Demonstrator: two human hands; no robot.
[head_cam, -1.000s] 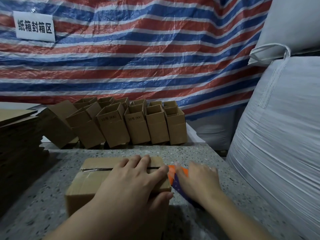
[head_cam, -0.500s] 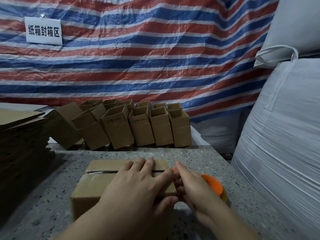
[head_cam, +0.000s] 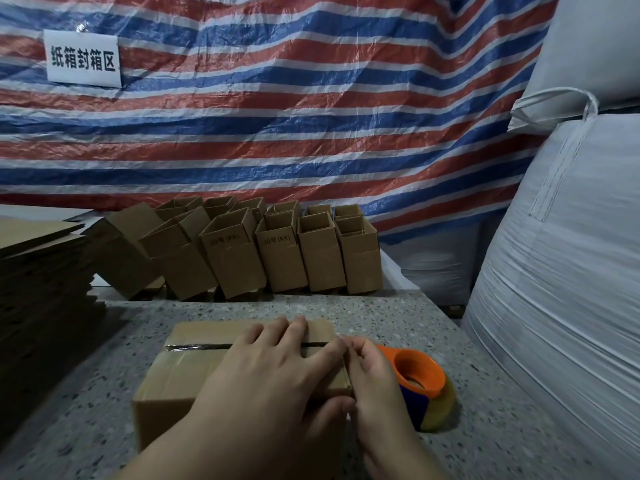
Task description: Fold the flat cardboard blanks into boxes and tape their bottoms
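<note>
A folded cardboard box (head_cam: 194, 368) lies bottom-up on the speckled table (head_cam: 398, 323), with clear tape along its centre seam. My left hand (head_cam: 277, 368) lies flat on top of it, fingers spread over the seam. My right hand (head_cam: 370, 379) is at the box's right edge, its fingers curled against the corner where the tape comes down. An orange and blue tape dispenser (head_cam: 420, 389) with a clear roll stands on the table just right of that hand, untouched.
Several finished open boxes (head_cam: 284, 258) stand in rows at the table's far edge. A stack of flat cardboard blanks (head_cam: 38, 282) rises at the left. A big white woven sack (head_cam: 568, 289) crowds the right side. A striped tarp (head_cam: 311, 116) hangs behind.
My right hand has let go of the tape dispenser, which now stands on the table, and has moved to the box's right edge. My left hand stays flat on the box.
</note>
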